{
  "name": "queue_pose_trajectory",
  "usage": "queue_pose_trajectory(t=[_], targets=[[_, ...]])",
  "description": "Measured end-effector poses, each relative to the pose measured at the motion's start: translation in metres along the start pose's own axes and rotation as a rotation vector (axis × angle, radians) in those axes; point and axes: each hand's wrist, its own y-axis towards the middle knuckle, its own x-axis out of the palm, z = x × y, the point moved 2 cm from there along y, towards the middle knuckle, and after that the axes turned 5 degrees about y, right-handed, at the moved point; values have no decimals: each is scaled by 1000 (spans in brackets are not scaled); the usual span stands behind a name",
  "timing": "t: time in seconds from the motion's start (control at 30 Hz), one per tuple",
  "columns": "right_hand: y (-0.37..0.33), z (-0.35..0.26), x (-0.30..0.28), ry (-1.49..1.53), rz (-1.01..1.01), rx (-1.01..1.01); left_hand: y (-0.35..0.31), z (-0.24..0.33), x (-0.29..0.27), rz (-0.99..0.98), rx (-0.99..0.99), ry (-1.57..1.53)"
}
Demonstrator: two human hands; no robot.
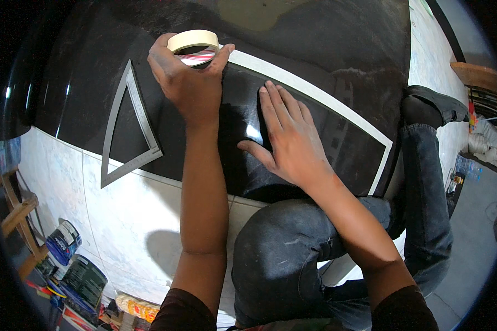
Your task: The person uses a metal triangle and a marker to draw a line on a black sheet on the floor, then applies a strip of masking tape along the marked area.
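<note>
My left hand [190,83] is wrapped round a roll of cream masking tape [194,38], gripping its sides with thumb and fingers. From the roll a pale strip of tape [301,83] runs in a gentle curve across a glossy black panel [243,160], then turns sharply down at its right end. Flat on the panel, inside the taped outline, rests my right hand [292,129], its fingers stretched out and holding nothing. To the left of my left hand lies a grey triangular set square [146,118], one corner sticking out past the panel's front edge.
White marbled tiles [121,212] lie below the panel. At lower left stand dark paint cans [83,281], a wooden frame [19,215] and a paint roller sleeve [137,308]. My bent leg [281,243] is close under my right forearm. Plastic bottles [469,165] lie at far right.
</note>
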Motion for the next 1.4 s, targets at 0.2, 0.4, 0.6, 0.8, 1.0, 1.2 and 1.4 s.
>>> queue_pose_trajectory(t=[0.2,0.4,0.6,0.8,1.0,1.2,1.4], targets=[[3,-7,-9,8,-34,25,0,0,-1,-4,18,17],[-6,-9,-17,25,34,31,0,3,-5,-45,-34,-40],[-24,25,-30,176,288,182,2,10,-8,0,34,23],[-21,28,-27,89,206,135,-1,3,-8,20,162,62],[-17,23,-5,82,34,117,-5,4,-6,-1,131,36],[-7,24,2,87,69,97,-6,4,-9,-23,151,97],[-3,23,6,64,63,84,-4,6,-10,-15,145,105]])
